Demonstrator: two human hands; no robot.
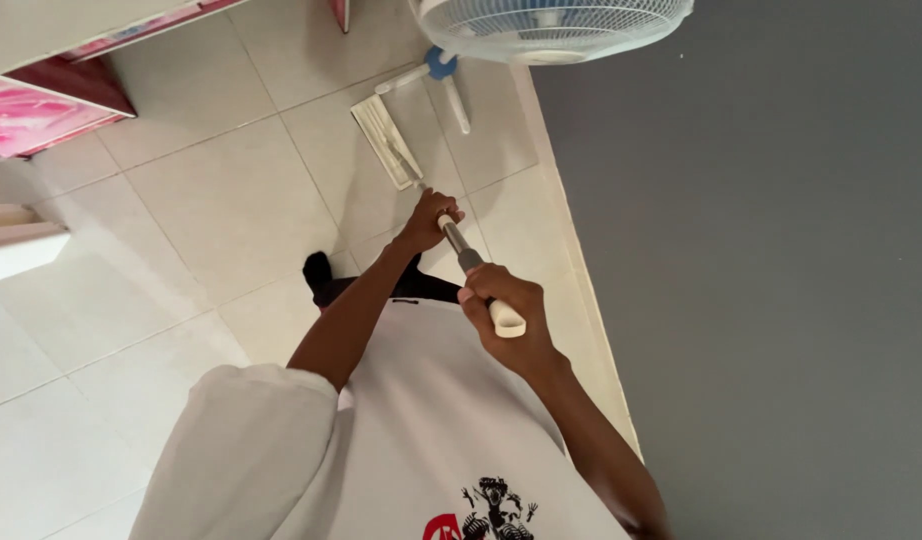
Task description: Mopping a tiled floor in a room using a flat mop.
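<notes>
I hold a flat mop with both hands. Its white rectangular head (386, 140) lies on the pale tiled floor (211, 200), near the foot of a standing fan. My left hand (428, 222) grips the metal pole (462, 250) lower down. My right hand (503, 312) is closed around the cream handle end, close to my white shirt. One dark-socked foot (318, 268) shows below the mop head.
A white and blue standing fan (551, 25) rises at the top, with its base legs (446, 85) on the tiles just beyond the mop head. A grey wall (761, 260) fills the right side. Pink and red furniture (41, 105) stands at the upper left.
</notes>
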